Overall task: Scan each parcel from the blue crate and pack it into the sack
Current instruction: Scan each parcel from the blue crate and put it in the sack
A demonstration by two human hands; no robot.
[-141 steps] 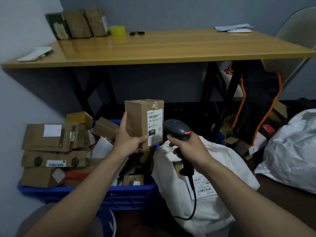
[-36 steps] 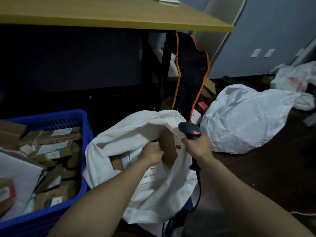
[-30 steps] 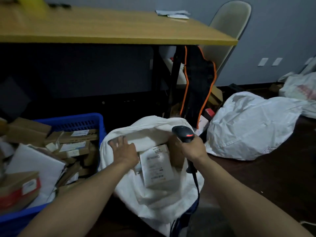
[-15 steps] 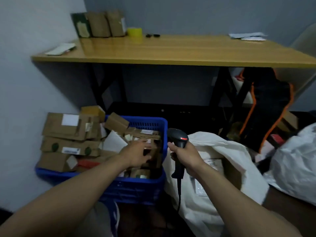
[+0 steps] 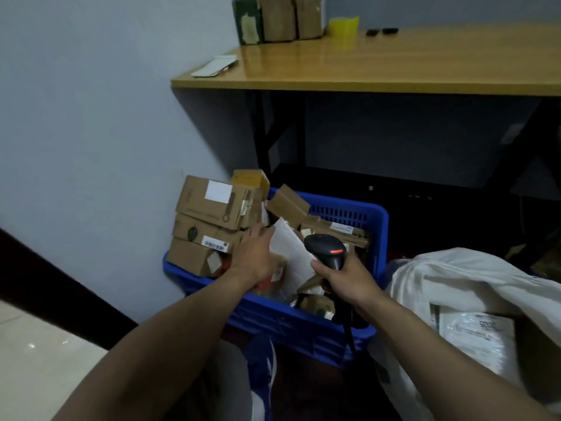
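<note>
Parcels (image 5: 209, 208) fill the blue crate (image 5: 303, 326) at left, by the wall. Left hand (image 5: 253, 261) is stretched over them, fingers straight, holding nothing. Right hand (image 5: 344, 282) is clamped round the scanner (image 5: 326, 249) above the crate's near side. White sack (image 5: 455, 278) lies open at right.

Sack (image 5: 455, 278): cut off by the right and bottom edges. Packet (image 5: 473, 329) inside it: label print blurred, unreadable. Scanner (image 5: 326, 252): grip buried in the right hand (image 5: 346, 279). Left hand (image 5: 253, 259): palm side hidden; whether it touches the white envelope (image 5: 288, 250) cannot be told. Crate (image 5: 379, 226): near wall partly behind both forearms, lower parcels covered. Boxes (image 5: 279, 19) on the surface (image 5: 394, 65): tops cropped by the upper edge. Two dark bits (image 5: 381, 31) nearby: too small to identify.
</note>
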